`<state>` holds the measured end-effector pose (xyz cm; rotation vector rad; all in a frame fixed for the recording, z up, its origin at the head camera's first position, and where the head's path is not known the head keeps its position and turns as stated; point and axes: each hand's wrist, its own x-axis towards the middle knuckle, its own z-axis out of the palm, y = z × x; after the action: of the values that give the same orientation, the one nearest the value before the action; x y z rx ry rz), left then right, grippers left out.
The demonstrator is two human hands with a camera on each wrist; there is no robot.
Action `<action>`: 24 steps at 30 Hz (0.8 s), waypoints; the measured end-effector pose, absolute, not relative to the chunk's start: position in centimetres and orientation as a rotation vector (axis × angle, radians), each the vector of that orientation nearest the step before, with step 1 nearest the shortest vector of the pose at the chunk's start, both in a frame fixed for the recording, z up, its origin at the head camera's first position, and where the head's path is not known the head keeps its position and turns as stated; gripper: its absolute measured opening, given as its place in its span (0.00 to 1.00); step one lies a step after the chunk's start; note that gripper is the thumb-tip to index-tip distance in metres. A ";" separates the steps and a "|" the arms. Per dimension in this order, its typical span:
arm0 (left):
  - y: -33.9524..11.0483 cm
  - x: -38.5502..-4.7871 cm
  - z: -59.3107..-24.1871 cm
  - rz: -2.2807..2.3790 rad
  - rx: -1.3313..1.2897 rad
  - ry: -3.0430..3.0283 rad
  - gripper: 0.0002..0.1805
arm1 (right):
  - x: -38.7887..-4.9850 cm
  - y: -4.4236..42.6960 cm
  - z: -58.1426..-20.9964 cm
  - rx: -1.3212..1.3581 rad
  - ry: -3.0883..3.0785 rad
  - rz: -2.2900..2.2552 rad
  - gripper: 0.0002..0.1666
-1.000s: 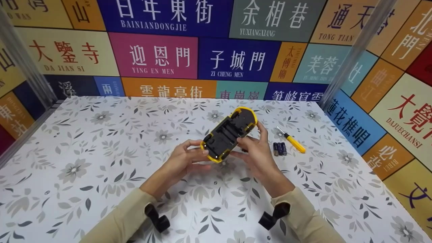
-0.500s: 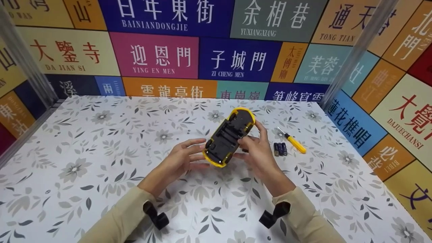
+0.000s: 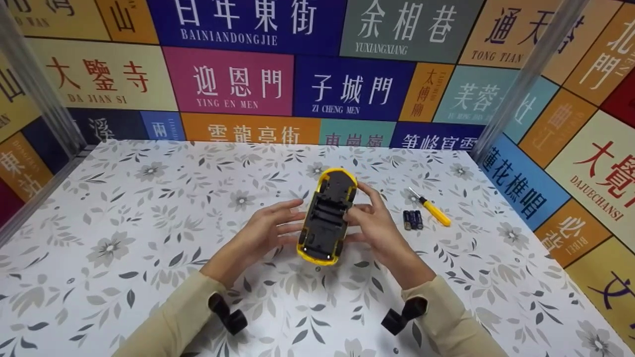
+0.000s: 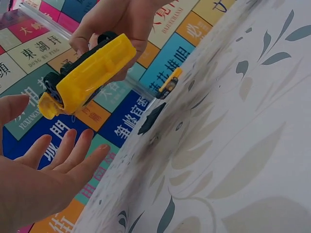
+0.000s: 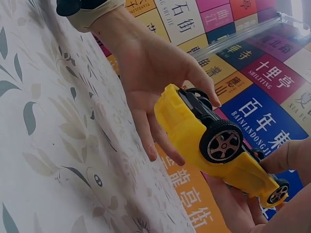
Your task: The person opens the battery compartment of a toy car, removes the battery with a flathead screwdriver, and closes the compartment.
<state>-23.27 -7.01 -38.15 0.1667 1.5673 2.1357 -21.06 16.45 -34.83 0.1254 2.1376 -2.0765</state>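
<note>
A yellow toy car (image 3: 325,233) is held above the table, its black underside facing up and an uncovered slotted battery compartment (image 3: 329,212) in the middle. My right hand (image 3: 382,235) grips its right side, the thumb on the underside and the other fingers partly hidden beneath. On the car's left, my left hand (image 3: 258,238) is spread with relaxed fingers; the left wrist view shows a gap between this hand (image 4: 53,179) and the car (image 4: 92,73). A dark flat piece (image 4: 152,118) lies on the table below the car in that view.
To the right of the hands, several dark blue batteries (image 3: 412,219) lie side by side. Behind them is a screwdriver with a yellow handle (image 3: 436,212). A floral cloth (image 3: 149,208) covers the table, and a panel with printed signs (image 3: 228,82) rises behind it.
The car has turned more upright in the head view and come slightly nearer, swinging left at its far end. My left fingers, earlier on the car's near end, have let go.
</note>
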 end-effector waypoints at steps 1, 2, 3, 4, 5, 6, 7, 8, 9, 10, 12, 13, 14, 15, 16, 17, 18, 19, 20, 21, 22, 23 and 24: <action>-7.0 -23.3 -38.1 2.139 0.168 1.565 0.30 | -21.1 16.4 -34.8 0.113 2.154 -2.047 0.45; -7.0 -23.3 -38.0 2.140 0.163 1.565 0.30 | -21.1 16.4 -34.9 0.107 2.164 -2.024 0.45; -7.0 -23.3 -38.0 2.143 0.160 1.565 0.30 | -21.1 16.3 -34.9 0.102 2.172 -2.005 0.45; -7.0 -23.2 -37.9 2.143 0.157 1.567 0.30 | -21.1 16.3 -34.9 0.095 2.182 -1.986 0.45; -7.0 -23.2 -37.9 2.140 0.157 1.569 0.29 | -21.1 16.2 -34.9 0.086 2.191 -1.967 0.45; -7.0 -23.2 -37.9 2.139 0.157 1.570 0.29 | -21.2 16.2 -35.0 0.078 2.201 -1.949 0.45; -7.0 -23.1 -37.8 2.135 0.157 1.576 0.29 | -21.1 16.2 -35.0 0.070 2.207 -1.936 0.45; -7.0 -23.1 -37.8 2.134 0.158 1.579 0.29 | -21.1 16.1 -35.0 0.065 2.212 -1.928 0.45; -7.0 -23.0 -37.9 2.133 0.158 1.580 0.29 | -21.1 16.1 -35.1 0.062 2.217 -1.920 0.45; -7.0 -23.0 -37.9 2.131 0.158 1.580 0.29 | -21.1 16.1 -35.1 0.057 2.224 -1.911 0.45; -6.9 -23.0 -38.0 2.127 0.157 1.581 0.28 | -21.0 16.1 -35.1 0.047 2.236 -1.896 0.45; -6.9 -23.0 -38.0 2.121 0.157 1.585 0.28 | -20.9 16.2 -35.0 0.040 2.243 -1.886 0.45; -6.9 -23.0 -38.0 2.117 0.157 1.587 0.28 | -20.9 16.2 -35.0 0.031 2.250 -1.876 0.44; -6.9 -23.0 -38.1 2.112 0.156 1.590 0.28 | -20.9 16.2 -35.0 0.022 2.258 -1.865 0.44; -6.9 -22.9 -38.1 2.105 0.155 1.595 0.28 | -20.9 16.3 -35.0 0.010 2.267 -1.856 0.43; -6.8 -22.9 -38.1 2.099 0.153 1.599 0.29 | -20.9 16.3 -35.0 -0.001 2.273 -1.849 0.43; -6.8 -22.9 -38.2 2.092 0.154 1.603 0.29 | -21.0 16.3 -35.0 -0.011 2.279 -1.843 0.43; -6.8 -22.9 -38.2 2.087 0.156 1.603 0.30 | -21.0 16.3 -35.1 -0.021 2.284 -1.834 0.43; -6.8 -22.9 -38.2 2.083 0.160 1.599 0.30 | -21.0 16.3 -35.1 -0.031 2.286 -1.827 0.44; -6.8 -22.9 -38.3 2.079 0.167 1.594 0.31 | -21.0 16.3 -35.1 -0.038 2.288 -1.824 0.44; -6.8 -22.8 -38.3 2.075 0.178 1.588 0.32 | -21.0 16.2 -35.2 -0.045 2.290 -1.818 0.45; -6.8 -22.8 -38.4 2.073 0.191 1.580 0.32 | -21.0 16.2 -35.2 -0.049 2.291 -1.815 0.45; -6.8 -22.8 -38.5 2.072 0.204 1.575 0.33 | -21.0 16.2 -35.2 -0.053 2.294 -1.808 0.46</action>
<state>-22.80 -6.76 -38.47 0.2044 1.5747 2.0719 -21.02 16.22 -35.20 -0.0532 2.2937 -1.8077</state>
